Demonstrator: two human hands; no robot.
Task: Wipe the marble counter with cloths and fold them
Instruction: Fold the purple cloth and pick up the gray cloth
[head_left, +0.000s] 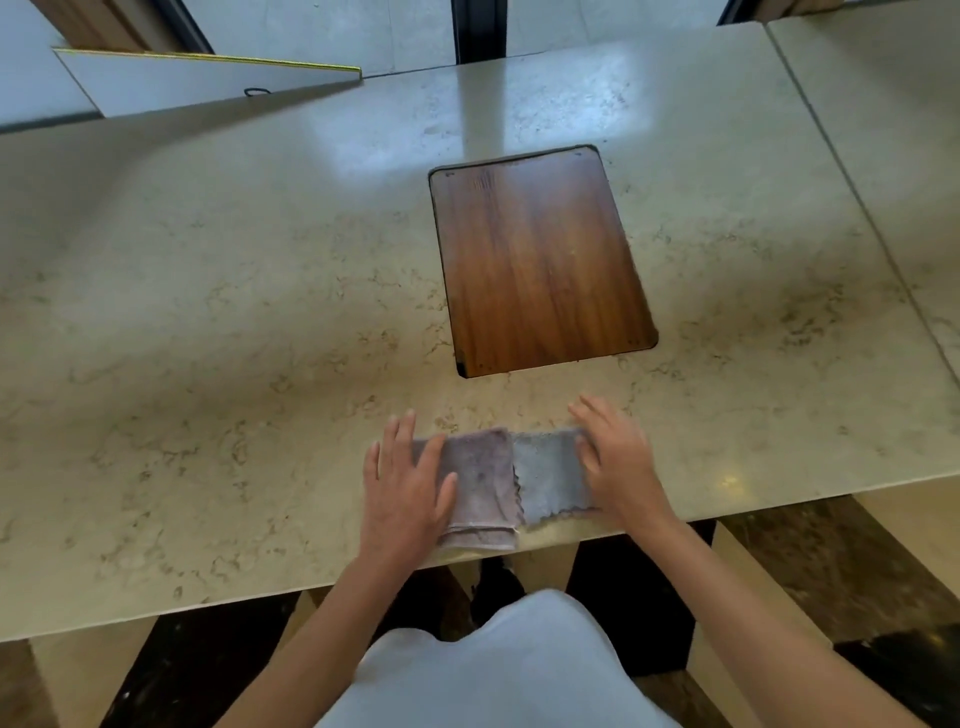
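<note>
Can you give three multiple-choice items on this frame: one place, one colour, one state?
1. Where do the folded cloths lie on the beige marble counter?
A. near its front edge
B. on the wooden panel
C. at the far left end

2. What colours are the two cloths?
A. red and green
B. mauve and grey-blue
C. both white

3. How are the hands?
A. lifted clear
B. clenched into fists
C. flat, one per cloth

Key: A, below the brown wooden inset panel; B, mauve cloth beside grey-blue cloth; C, left hand, right hand.
</note>
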